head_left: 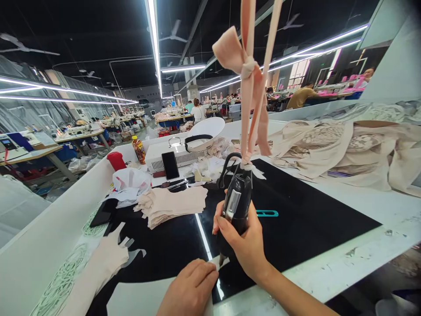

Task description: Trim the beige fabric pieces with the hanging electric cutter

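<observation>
My right hand (pixel 245 245) is wrapped round a black hand-held power tool (pixel 237 206) with a silver switch plate, held upright. Its narrow metal tip points down at a small pale fabric end (pixel 223 262). Beside that tip, my left hand (pixel 192 287) has its fingers closed together on the same pale fabric, pressing it to the glossy black board (pixel 296 215). What lies under the left fingers is mostly hidden. Knotted pale pink fabric strips (pixel 249 83) run from the tool's top out of view above.
A stack of pale fabric pieces (pixel 174 204) lies on the board, with another pile (pixel 101 263) at left. A teal cutter (pixel 267 213) sits right of the tool. Behind stand a phone (pixel 170 165) and a white vented box (pixel 158 156). More fabric (pixel 329 145) is heaped at right.
</observation>
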A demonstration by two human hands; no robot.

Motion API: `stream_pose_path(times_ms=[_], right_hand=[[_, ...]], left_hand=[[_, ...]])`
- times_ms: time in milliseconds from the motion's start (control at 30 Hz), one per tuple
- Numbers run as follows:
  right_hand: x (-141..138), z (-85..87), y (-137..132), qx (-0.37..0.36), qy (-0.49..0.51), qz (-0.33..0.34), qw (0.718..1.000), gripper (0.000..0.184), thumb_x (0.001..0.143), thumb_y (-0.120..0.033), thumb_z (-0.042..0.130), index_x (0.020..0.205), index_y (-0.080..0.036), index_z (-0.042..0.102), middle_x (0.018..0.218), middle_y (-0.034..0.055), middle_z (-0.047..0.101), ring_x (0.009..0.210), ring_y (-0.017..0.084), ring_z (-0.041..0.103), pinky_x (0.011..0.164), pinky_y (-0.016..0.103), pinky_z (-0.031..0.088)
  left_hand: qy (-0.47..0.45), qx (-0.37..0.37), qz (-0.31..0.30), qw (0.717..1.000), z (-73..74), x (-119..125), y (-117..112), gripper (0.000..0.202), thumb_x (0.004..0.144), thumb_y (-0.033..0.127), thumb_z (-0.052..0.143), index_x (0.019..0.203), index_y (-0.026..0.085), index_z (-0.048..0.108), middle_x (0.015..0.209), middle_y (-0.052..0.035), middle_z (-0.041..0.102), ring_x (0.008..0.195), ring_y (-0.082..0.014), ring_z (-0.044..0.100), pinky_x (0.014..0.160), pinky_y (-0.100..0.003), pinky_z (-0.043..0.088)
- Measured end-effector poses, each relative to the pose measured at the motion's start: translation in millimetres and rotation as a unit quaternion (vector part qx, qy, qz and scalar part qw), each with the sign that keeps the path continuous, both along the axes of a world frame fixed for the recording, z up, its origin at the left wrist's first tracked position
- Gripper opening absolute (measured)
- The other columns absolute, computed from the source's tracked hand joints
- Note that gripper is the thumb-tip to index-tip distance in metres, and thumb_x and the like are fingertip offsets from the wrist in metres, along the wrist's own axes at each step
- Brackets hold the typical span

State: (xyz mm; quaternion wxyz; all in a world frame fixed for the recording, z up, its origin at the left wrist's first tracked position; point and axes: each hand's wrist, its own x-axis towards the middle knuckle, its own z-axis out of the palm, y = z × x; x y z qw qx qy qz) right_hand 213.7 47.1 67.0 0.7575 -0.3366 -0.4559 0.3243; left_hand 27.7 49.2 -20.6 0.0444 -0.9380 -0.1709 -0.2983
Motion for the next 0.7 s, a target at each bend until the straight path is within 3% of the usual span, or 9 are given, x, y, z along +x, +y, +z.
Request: stream_pose_path(times_ms=[133,400,700], right_hand=[[-1.0,0.5,0.7,0.001,-0.004,-0.006,1.000,0.018,0.086,-0.023,0.074,0.093,-0.026,0.058,0.076,-0.0048,0.065,0.054,0.012,0.060,0.051,0.024,0.054],[6.7,4.7,0.3,-0.002,-0.003,-0.040,0.999,0.019,0.085,-0.024,0.076,0.093,-0.026,0.059,0.076,-0.0054,0.067,0.054,0.012,0.062,0.053,0.025,0.056],[4.7,5.6,0.1,-0.003,-0.014,-0.042,0.999,0.017,0.085,-0.024,0.074,0.093,-0.026,0.060,0.076,-0.0054,0.066,0.053,0.011,0.061,0.052,0.024,0.056]], left_hand=[[-0.003,-0.016,0.017,1.000,2.4,-2.0,-1.7,0.043,0.104,0.010,0.051,0.133,0.037,0.068,0.112,-0.0003,0.078,0.099,-0.0210,0.079,0.089,-0.034,0.069],[-0.061,0.023,0.028,0.998,4.6,-0.1,-0.7,0.035,0.102,0.017,0.059,0.126,0.039,0.072,0.104,-0.0009,0.078,0.088,-0.0216,0.079,0.074,-0.030,0.069],[-0.026,-0.018,0.021,0.999,2.1,-2.3,-0.6,0.039,0.103,0.012,0.054,0.128,0.037,0.070,0.107,-0.0019,0.078,0.093,-0.0217,0.079,0.080,-0.031,0.068]])
